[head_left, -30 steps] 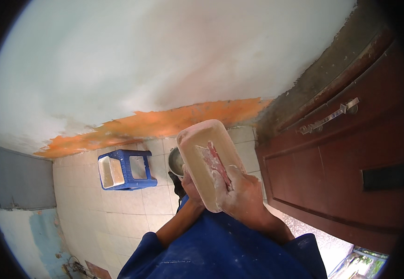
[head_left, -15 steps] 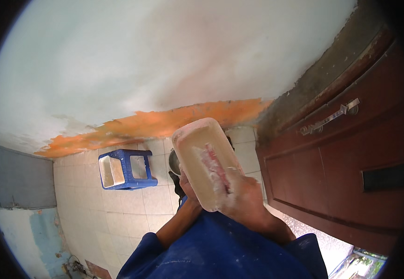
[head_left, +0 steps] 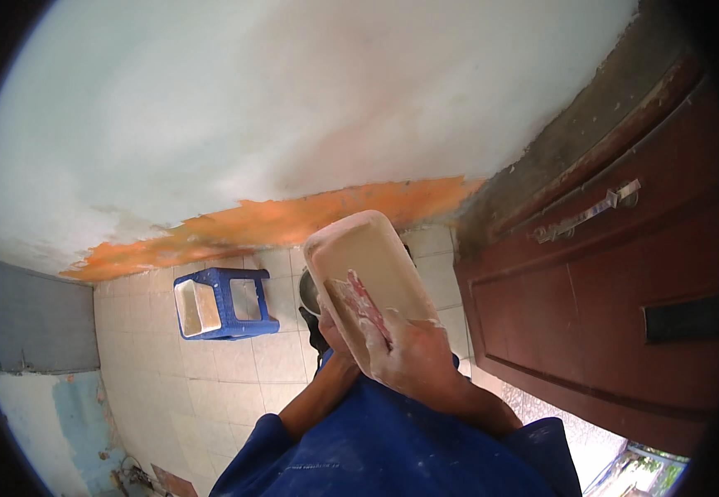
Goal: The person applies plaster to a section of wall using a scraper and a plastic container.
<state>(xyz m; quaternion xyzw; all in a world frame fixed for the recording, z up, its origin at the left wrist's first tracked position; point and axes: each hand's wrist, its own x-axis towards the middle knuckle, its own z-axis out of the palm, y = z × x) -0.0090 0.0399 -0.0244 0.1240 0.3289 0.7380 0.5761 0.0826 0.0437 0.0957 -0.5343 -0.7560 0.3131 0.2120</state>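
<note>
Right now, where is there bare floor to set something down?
Bare tiled floor shows between the blue stool and the left forearm, plus a strip between stool and grey panel. Crowded: the tray, with left hand holding its edge, right hand and red tool over it, round container partly behind.

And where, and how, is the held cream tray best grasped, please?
Probably by the left long wall of the tray, near its lower end, coming from the left: the raised rim offers an edge, the left hand holds it there, while the right hand with the reddish tool crosses the right side.
</note>
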